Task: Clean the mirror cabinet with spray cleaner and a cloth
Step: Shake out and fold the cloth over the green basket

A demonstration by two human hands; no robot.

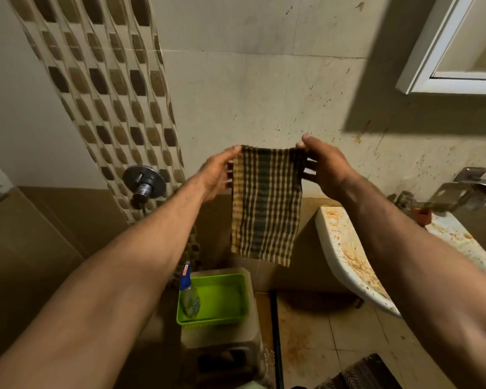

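1. We hold the cloth [265, 203] up in front of us at mid-frame, against the pale wall tile. It is a thin woven check, dark green-black bands crossed with tan, and hangs flat as a long rectangle with a slightly frayed lower edge.
2. Our left hand [218, 175] pinches the top left corner between thumb and fingers, and our right hand [324, 167] pinches the top right corner the same way. The top hem is stretched taut between them.
3. The mirror cabinet [429, 51] sits at upper right, well apart from the cloth. It has a white squared frame and throws a hard dark shadow below.
4. The spray bottle [189, 296] is below the cloth: clear plastic, blue head. It lies tilted at the left side of a lime-green slotted plastic basket [208, 321].
5. The basket rests on a beige moulded stool [222, 349].
6. The sink [328, 248] at right is white, rounded ceramic, spattered with orange-brown grime. The wall above it is speckled the same way.
7. A round chrome valve [143, 183] is at left, on a band of wavy brown mosaic tile.
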